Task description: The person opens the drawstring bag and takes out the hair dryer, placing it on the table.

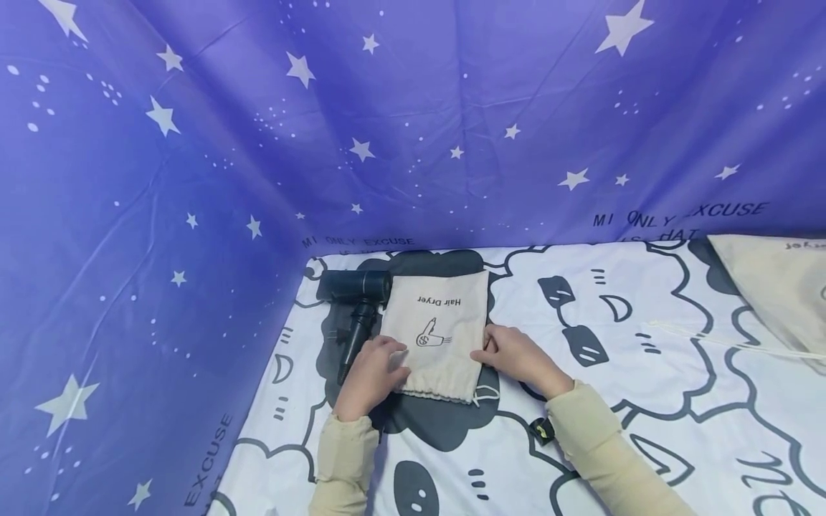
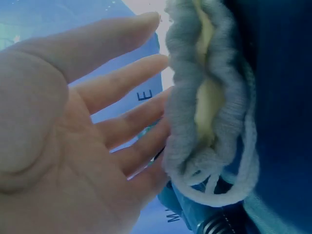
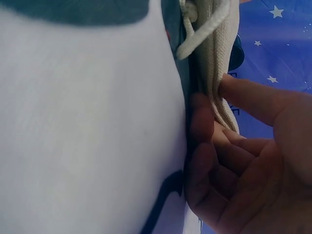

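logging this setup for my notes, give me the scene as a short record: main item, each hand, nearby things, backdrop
main item: cloth bag, "Hair Dryer" print upside down in the head view, gathered mouth toward the person
left hand: fingers extended, at the bag's left edge
right hand: pinches the bag's right edge
beside bag: dark hair dryer, to its left
far right: second cloth bag, partly out of frame
surface: cartoon-print cloth
backdrop: blue-purple star curtain

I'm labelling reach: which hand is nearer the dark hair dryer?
Left. The left hand is close beside the hair dryer; the right hand is across the cloth bag, pinching its far edge.
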Tool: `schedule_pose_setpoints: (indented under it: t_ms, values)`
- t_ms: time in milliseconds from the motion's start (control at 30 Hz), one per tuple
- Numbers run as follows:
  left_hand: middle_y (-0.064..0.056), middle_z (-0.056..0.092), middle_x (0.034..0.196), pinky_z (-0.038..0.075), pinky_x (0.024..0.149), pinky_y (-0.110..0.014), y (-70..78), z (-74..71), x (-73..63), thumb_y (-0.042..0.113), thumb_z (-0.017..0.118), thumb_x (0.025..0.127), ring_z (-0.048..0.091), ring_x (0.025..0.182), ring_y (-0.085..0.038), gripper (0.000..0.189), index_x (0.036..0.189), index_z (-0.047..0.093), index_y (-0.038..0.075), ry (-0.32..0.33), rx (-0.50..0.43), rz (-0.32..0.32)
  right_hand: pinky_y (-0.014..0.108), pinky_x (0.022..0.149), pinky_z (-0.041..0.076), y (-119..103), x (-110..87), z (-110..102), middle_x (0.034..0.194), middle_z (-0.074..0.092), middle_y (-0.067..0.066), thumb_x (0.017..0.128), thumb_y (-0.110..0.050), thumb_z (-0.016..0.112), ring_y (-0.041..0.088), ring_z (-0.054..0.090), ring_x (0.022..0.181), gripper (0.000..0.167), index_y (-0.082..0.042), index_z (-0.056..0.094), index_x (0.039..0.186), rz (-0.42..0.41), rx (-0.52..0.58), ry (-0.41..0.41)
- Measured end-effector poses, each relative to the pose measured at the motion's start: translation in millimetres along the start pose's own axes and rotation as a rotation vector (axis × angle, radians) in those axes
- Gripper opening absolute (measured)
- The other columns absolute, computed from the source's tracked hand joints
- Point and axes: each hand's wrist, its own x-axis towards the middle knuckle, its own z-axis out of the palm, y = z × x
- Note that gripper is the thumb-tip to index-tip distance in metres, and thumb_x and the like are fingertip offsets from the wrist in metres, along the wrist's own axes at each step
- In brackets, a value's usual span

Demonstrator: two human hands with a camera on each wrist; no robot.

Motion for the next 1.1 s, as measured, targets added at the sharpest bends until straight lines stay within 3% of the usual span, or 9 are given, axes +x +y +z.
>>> schedule_pose_setpoints:
  t_ms: [300,667,867,1100]
  values:
    - [-0.016,0.065,0.122,0.046,0.100,-0.049,-2.5,4.9,-2.1,0.018,0.080,0.082,0.059,0.116,-0.035,0.035,0.113,0.071,0.003,0.001,0.020,-0.065,0.029,0.058,0.042,0,-1.5,1,0.068,0.057,0.000,0.090,-0.019,0.072,0.013,0.050,0.057,0.021,-0.008,0.056,0.081,-0.008,-0.020,-0.002]
    - [-0.011,0.070,0.105,0.051,0.089,-0.045,10.2,5.2,3.3,0.017,0.075,0.085,0.066,0.099,-0.028,0.026,0.108,0.071,0.005,0.133,-0.058,-0.006,0.030,0.065,0.045,3,-12.1,-10,0.072,0.060,-0.002,0.091,-0.022,0.070,0.011,0.053,0.063,0.017,-0.008,0.061,0.085,-0.042,-0.046,0.047]
    - [-0.013,0.068,0.101,0.052,0.083,-0.044,26.4,9.4,8.8,0.013,0.071,0.088,0.065,0.093,-0.027,0.022,0.107,0.071,0.003,0.145,-0.112,0.026,0.032,0.066,0.045,14,-20.4,-19,0.074,0.059,-0.001,0.093,-0.024,0.068,0.012,0.052,0.065,0.019,-0.006,0.062,0.091,-0.015,-0.086,0.055]
    - [-0.011,0.070,0.100,0.052,0.084,-0.041,44.6,19.5,16.0,0.013,0.070,0.089,0.068,0.093,-0.026,0.020,0.107,0.071,0.004,0.138,-0.153,0.063,0.028,0.060,0.040,24,-33.8,-32,0.071,0.057,-0.003,0.093,-0.023,0.068,0.012,0.049,0.061,0.017,-0.009,0.061,0.087,0.001,-0.079,0.103]
